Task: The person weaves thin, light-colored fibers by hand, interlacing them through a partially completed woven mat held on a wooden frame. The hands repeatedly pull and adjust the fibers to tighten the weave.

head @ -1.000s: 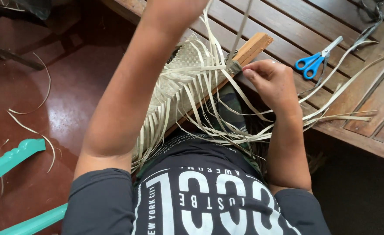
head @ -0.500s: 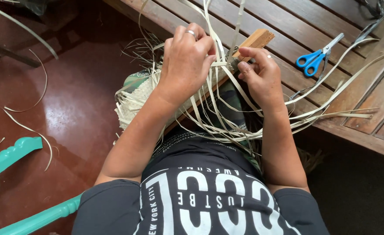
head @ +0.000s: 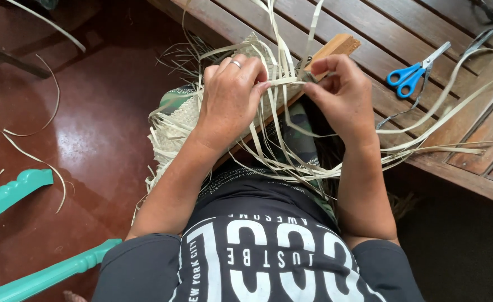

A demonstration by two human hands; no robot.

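Left hand (head: 231, 98), right hand (head: 341, 95) pinch pale palm strips (head: 283, 84); blue scissors (head: 414, 71) near.

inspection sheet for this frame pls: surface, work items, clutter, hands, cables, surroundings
Surface: slatted wooden bench, dark brown, ahead of the person.
Work items: woven palm-strip piece on the lap; loose pale strips fan over the bench; wooden block under the weave.
Clutter: blue-handled scissors on the bench; stray strips on the floor.
Hands: left hand presses on the weave, ring on one finger; right hand pinches a strip.
Cables: nothing seen.
Surroundings: glossy red floor; teal chair frame at left.
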